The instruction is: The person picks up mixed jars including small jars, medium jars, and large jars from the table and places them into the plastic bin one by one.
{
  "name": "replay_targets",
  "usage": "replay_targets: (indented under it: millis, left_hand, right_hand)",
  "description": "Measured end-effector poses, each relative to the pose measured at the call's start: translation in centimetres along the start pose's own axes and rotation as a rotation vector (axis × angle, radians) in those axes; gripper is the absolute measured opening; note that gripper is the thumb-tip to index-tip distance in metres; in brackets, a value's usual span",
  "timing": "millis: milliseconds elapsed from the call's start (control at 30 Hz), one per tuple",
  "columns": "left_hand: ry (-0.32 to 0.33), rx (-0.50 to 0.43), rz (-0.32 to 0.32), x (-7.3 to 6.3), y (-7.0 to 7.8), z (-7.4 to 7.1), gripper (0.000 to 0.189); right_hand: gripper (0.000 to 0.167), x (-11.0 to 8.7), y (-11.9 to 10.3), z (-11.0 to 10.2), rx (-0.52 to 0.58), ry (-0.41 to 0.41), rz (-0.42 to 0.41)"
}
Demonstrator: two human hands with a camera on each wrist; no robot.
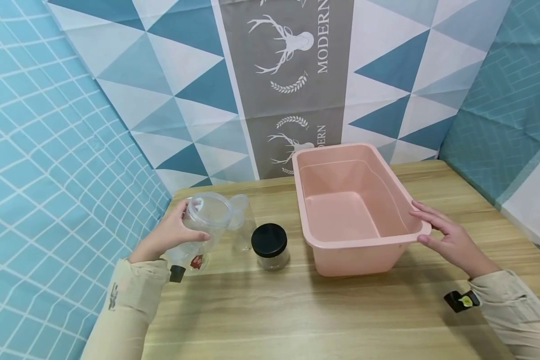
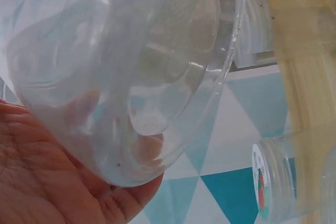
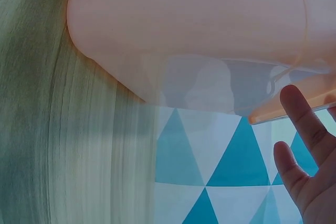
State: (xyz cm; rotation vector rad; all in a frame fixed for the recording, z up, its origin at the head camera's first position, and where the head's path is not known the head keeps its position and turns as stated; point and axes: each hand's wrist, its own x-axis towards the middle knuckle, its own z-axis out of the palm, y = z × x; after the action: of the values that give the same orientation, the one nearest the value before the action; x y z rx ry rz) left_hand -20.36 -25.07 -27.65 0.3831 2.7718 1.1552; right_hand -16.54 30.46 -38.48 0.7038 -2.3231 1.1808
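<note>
A clear plastic container (image 1: 210, 212) with a wide round rim is gripped in my left hand (image 1: 168, 234), thumb on the near side and fingers behind it. In the left wrist view this container (image 2: 126, 77) tilts over the palm (image 2: 47, 166). My right hand (image 1: 452, 242) touches the right rim of a pink plastic basin (image 1: 355, 244), fingers fairly straight and spread. The right wrist view has the fingers (image 3: 304, 116) beside the basin's edge, with the basin wall (image 3: 184, 19) above. Nothing lies in the basin.
A clear jar with a black lid (image 1: 269, 241) stands between container and basin. Other clear jars (image 1: 238, 220) stand behind the held container; one lid (image 2: 261, 182) bears a red and green picture. Patterned cloth walls (image 1: 198, 100) border the wooden table (image 1: 270, 320).
</note>
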Motion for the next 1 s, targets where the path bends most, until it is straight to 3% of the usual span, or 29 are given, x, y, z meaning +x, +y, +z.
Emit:
replay_targets:
  millis: [300, 533, 1000]
  left_hand:
    - [-0.016, -0.036, 0.02, 0.8, 1.0, -0.4, 0.089]
    - [-0.016, -0.01, 0.028, 1.0, 1.4, 0.0, 0.091]
    - [-0.024, -0.019, 0.038, 1.4, 2.3, 0.5, 0.09]
  right_hand:
    - [0.055, 0.2, 0.1, 0.0, -0.019, -0.01, 0.018]
    - [0.055, -0.1, 0.0, 0.0, -0.016, -0.022, 0.046]
    - [0.056, -0.1, 0.2, 0.0, -0.019, -0.01, 0.012]
